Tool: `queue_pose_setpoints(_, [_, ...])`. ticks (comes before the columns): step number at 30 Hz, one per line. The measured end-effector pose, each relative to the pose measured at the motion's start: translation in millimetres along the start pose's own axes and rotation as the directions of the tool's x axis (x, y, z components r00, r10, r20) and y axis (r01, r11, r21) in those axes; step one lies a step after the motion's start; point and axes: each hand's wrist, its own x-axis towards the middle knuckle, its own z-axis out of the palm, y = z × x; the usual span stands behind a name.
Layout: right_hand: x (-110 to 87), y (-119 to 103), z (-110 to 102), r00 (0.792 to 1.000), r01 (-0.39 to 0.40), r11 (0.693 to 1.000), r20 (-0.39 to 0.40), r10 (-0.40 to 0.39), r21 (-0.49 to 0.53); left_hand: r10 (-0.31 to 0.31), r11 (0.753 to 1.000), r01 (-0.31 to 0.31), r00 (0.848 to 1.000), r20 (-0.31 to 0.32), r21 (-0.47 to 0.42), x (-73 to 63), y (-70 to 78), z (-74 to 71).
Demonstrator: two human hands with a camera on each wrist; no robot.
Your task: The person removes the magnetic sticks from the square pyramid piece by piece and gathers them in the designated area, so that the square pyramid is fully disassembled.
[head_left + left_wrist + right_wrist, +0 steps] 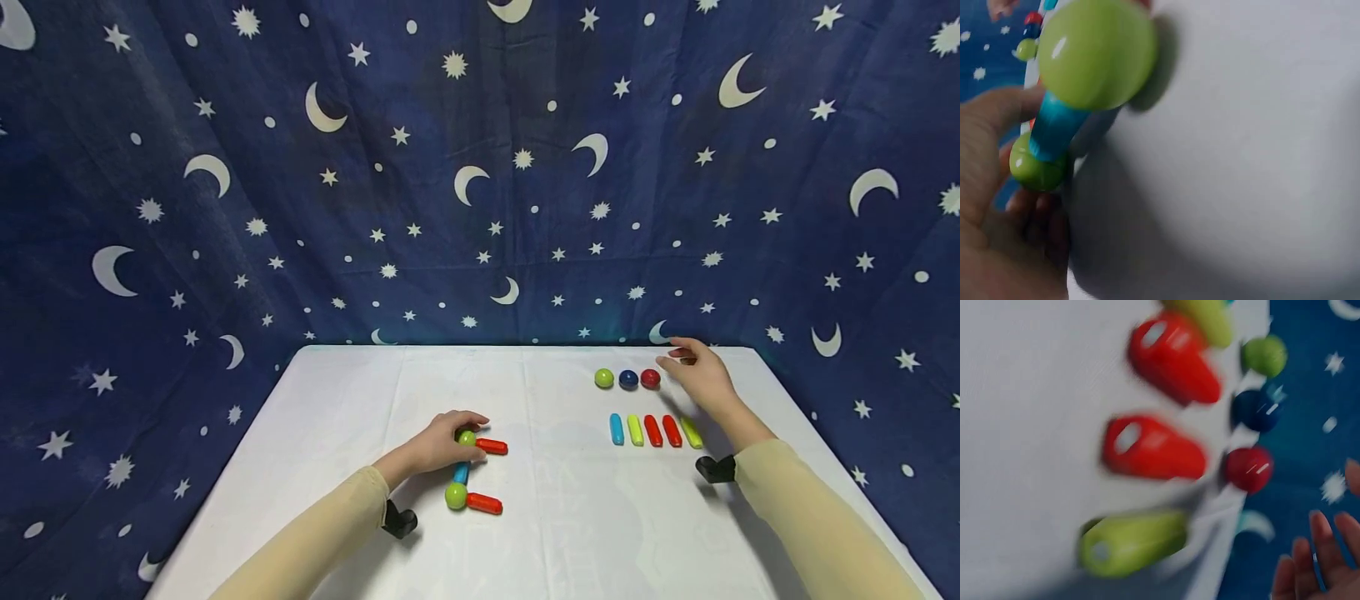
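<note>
My left hand (442, 442) grips a joined piece of magnetic ball-and-stick toy, its thumb and fingers round the far green ball (1036, 164). A blue stick (1057, 128) links this ball to a nearer green ball (456, 496). From the far ball a red stick (492, 447) points right, and another red stick (484, 503) extends from the nearer one. Over the back right of the table, my right hand (701, 375) hovers beside a red ball (650, 379), fingers loosely bent and apart with nothing between them.
Left of the red ball sit a dark blue ball (628, 380) and a green ball (603, 378). In front lies a row of loose sticks: blue (617, 429), yellow-green (635, 430), two red (653, 431), and another yellow-green stick (692, 432). A starry curtain (480, 167) borders the white table (570, 533).
</note>
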Motion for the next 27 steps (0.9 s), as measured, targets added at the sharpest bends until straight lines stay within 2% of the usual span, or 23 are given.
queue_pose_setpoints(2, [-7.0,-14,1,0.998,0.056,0.998,-0.043,-0.055,0.018,-0.045,0.999,0.046,0.997,-0.071,0.012,-6.8,1.1,1.5])
queue_pose_setpoints(5, [-18.3,-35,10,0.983,0.181,0.983,-0.043,-0.181,0.004,-0.108,0.994,0.108,0.981,-0.163,-0.009,-15.4,3.8,5.2])
queue_pose_setpoints(8, [-29.7,-54,32,0.956,0.294,0.956,0.022,-0.294,-0.015,-0.159,0.987,0.155,0.962,-0.224,-0.034,-19.5,5.5,8.9])
queue_pose_setpoints(11, [-43.6,-71,65,0.921,0.371,0.929,0.138,-0.365,-0.017,-0.168,0.986,0.164,0.955,-0.244,-0.037,-17.8,7.7,12.2])
queue_pose_setpoints(14, [-59.3,-84,101,0.884,0.389,0.921,0.288,-0.368,-0.018,-0.126,0.992,0.122,0.965,-0.228,-0.03,-9.3,10.0,15.7])
queue_pose_setpoints(17, [-72.4,-93,133,0.842,0.371,0.928,0.432,-0.324,-0.026,-0.079,0.997,0.074,0.982,-0.172,-0.036,1.1,12.9,16.9])
queue_pose_setpoints(19, [-78.1,-96,149,0.815,0.365,0.931,0.492,-0.306,-0.027,-0.055,0.998,0.05,0.991,-0.125,-0.043,6.4,14.9,16.1])
queue_pose_setpoints(22, [-83.0,-98,165,0.802,0.375,0.927,0.513,-0.305,-0.035,-0.032,0.999,0.029,0.997,-0.064,-0.044,10.4,16.7,13.6])
queue_pose_setpoints(27, [-86.3,-97,176,0.814,0.4,0.914,0.481,-0.325,-0.059,-0.009,0.999,0.008,0.999,-0.037,-0.044,11.8,15.3,12.5])
